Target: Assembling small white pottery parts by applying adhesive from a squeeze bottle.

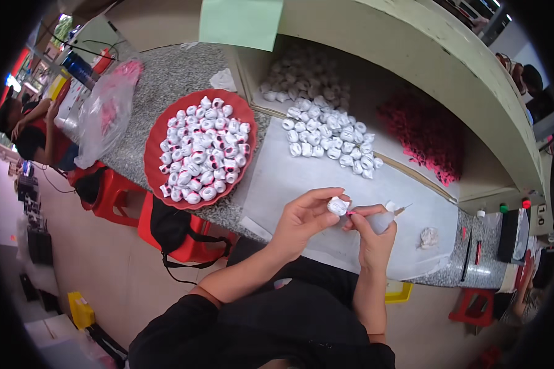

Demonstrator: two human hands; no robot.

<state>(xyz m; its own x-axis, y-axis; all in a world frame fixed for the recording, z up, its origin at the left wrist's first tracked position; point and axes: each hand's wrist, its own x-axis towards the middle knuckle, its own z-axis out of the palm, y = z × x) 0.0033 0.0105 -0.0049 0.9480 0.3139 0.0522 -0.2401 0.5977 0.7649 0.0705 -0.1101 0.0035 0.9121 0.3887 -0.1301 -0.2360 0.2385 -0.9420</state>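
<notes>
My left hand [301,221] pinches a small white rounded piece [338,206] between thumb and fingers, above the white sheet. Close beside it, my right hand [374,240] has a tiny pink piece [351,213] at its fingertips, at or almost against the white one. A translucent squeeze bottle [381,222] with a thin needle tip is also held in the right hand, pointing off to the right. Many white pieces [332,135] lie loose at the sheet's far edge. A red scalloped bowl [151,150] at left is full of white pieces with pink parts in them.
Under the shelf sit a heap of pink pieces [425,141] and more white pieces [308,71]. A crumpled wad [429,237] lies on the sheet [406,255]. Pens [468,255] lie to the right. Plastic bag [108,117] at far left; red stools [184,243] below; another person sits left.
</notes>
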